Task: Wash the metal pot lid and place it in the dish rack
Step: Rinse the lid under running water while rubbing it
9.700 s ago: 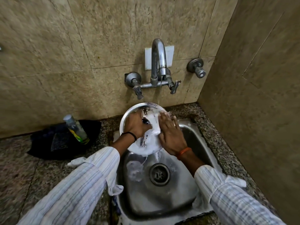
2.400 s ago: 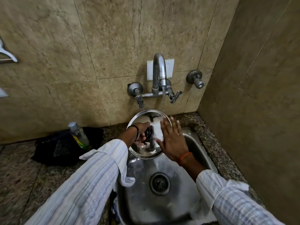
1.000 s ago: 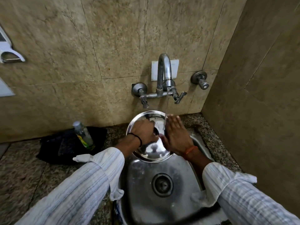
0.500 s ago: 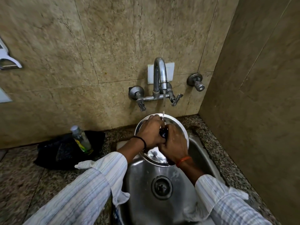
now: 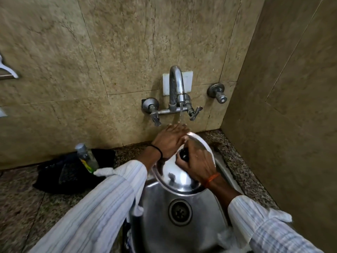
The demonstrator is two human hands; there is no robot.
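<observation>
The metal pot lid is held over the sink, just below the tap, with its shiny top turned up. A thin stream of water is being run from the tap.

The lid could be dropped into the sink, because it is wet and most likely slippery. Water could also be splashed onto the counter beside the sink if the lid is tipped too far.

The black knob in the middle of the lid is gripped by the right hand, which is closed around it. The left hand is laid flat and open on the far edge of the lid, under the tap. No dish rack can be seen near the sink.
</observation>
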